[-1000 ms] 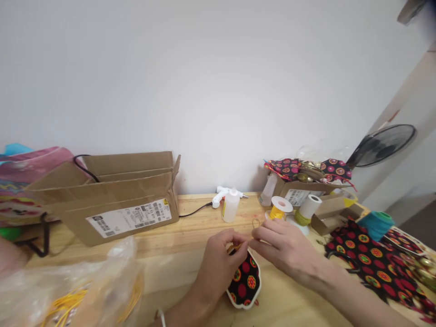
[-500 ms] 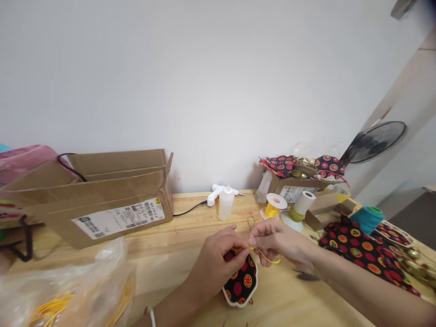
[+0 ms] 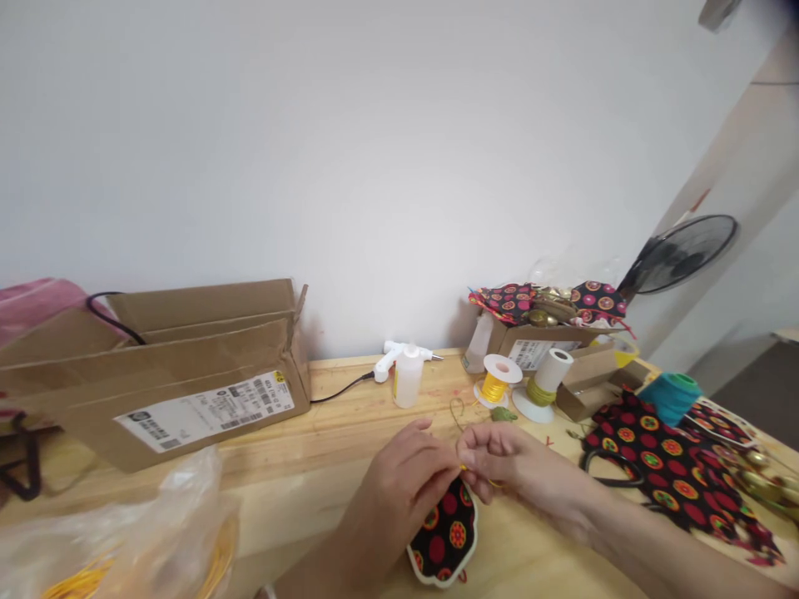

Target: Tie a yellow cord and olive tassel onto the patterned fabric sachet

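Observation:
My left hand (image 3: pixel 405 487) and my right hand (image 3: pixel 499 457) meet with pinched fingertips at the top of a patterned fabric piece (image 3: pixel 444 537). This piece is black with red and orange round motifs and has a white scalloped edge; my left hand covers its upper left part. A bit of yellow cord (image 3: pixel 463 467) shows between the fingertips, and both hands pinch it. Most of the cord is hidden by the fingers. A small red loop (image 3: pixel 463 576) sticks out at the piece's lower edge.
A cardboard box (image 3: pixel 205 408) stands left, with a plastic bag of yellow cord (image 3: pixel 137 532) before it. A white bottle (image 3: pixel 408 376), a corded white tool (image 3: pixel 390 358), a yellow spool (image 3: pixel 496 387) and an olive spool (image 3: pixel 543 389) stand behind. Right lie black-handled scissors (image 3: pixel 612 468) and patterned cloth (image 3: pixel 667 457).
My right fingers have closed in on the cord, and its loose yellow end, visible before, is now mostly hidden. The view has shifted slightly; black scissor handles show more fully.

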Tool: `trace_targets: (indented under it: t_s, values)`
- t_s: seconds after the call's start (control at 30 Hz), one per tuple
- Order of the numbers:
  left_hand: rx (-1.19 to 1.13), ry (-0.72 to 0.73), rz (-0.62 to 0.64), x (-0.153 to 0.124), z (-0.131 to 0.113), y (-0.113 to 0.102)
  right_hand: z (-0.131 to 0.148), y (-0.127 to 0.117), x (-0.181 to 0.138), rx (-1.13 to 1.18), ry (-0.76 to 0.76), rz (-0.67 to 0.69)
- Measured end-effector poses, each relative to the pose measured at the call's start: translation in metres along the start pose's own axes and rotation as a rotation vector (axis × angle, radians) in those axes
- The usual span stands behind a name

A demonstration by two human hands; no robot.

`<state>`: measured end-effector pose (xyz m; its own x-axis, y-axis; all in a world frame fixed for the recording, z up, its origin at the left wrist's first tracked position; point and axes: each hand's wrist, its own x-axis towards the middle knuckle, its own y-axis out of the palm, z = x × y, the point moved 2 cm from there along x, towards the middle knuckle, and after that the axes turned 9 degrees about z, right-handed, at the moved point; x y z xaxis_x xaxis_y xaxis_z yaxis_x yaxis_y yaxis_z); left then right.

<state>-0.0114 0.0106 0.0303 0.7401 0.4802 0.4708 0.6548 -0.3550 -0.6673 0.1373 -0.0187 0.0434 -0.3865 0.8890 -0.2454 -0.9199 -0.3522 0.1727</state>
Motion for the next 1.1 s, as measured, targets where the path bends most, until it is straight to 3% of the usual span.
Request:
trace_targets:
  t_s: [0.2, 0.27, 0.37, 0.57, 0.87, 1.1]
  values:
    - [-0.617, -0.423, -0.102, 0.001, 0.005, 0.010, 0.001, 0.001, 0.001, -0.345, -0.284, -0.143]
    - [-0.826, -0.497, -0.116, 0.003, 0.007, 0.014, -0.001, -0.001, 0.000, -0.463, -0.335, -0.176]
    - [-0.961, -0.559, -0.095, 0.006, 0.008, 0.017, -0.004, -0.003, -0.002, -0.669, -0.418, -0.221]
    - [-1.023, -0.683, -0.050, 0.007, 0.010, 0.018, -0.008, -0.003, -0.005, -0.933, -0.620, -0.208]
    - [-1.115, -0.769, -0.004, 0.005, 0.010, 0.020, -0.011, -0.006, -0.002, -0.903, -0.732, -0.202]
    - [-0.834, -0.585, -0.038, 0.006, 0.011, 0.015, -0.013, -0.006, 0.000, -0.713, -0.637, -0.260]
